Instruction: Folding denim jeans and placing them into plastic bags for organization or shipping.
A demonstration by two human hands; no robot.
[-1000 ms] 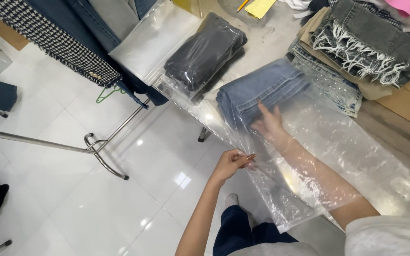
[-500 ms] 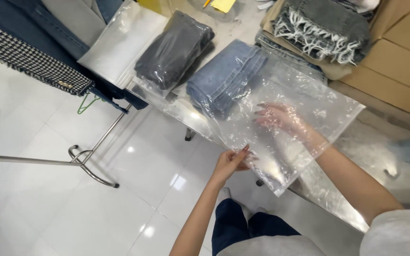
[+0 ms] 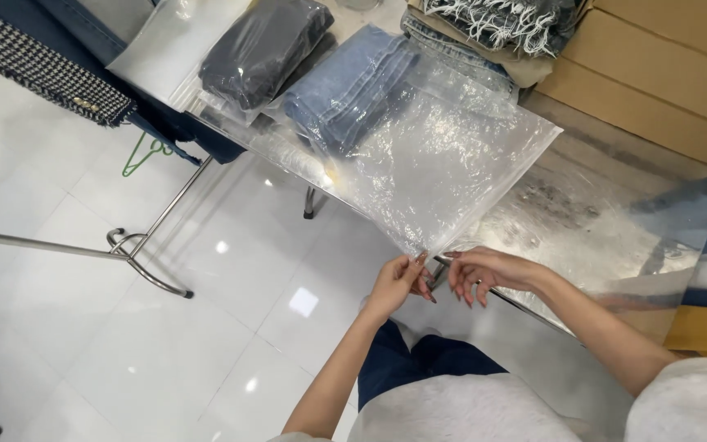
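Note:
I hold a large clear plastic bag [image 3: 443, 155] up by its near corner over the edge of a shiny metal table [image 3: 583, 205]. My left hand [image 3: 398, 282] pinches that corner from the left, and my right hand [image 3: 484, 270] grips the bag's edge just beside it. Folded blue jeans [image 3: 349, 94] lie under the bag's far end on the table. A dark folded garment in its own plastic bag [image 3: 263, 49] lies to the left of the jeans.
Cardboard boxes [image 3: 656, 90] line the table's far right, with frayed denim pieces [image 3: 501, 20] on top. A clothes rack's metal base [image 3: 137, 254] and hanging garments [image 3: 42, 65] stand to the left over white floor tiles. A green hanger [image 3: 145, 151] hangs near the rack.
My right hand came out from the middle of the bag and joined the left hand at the bag's near corner. The bag is now lifted and spread flat.

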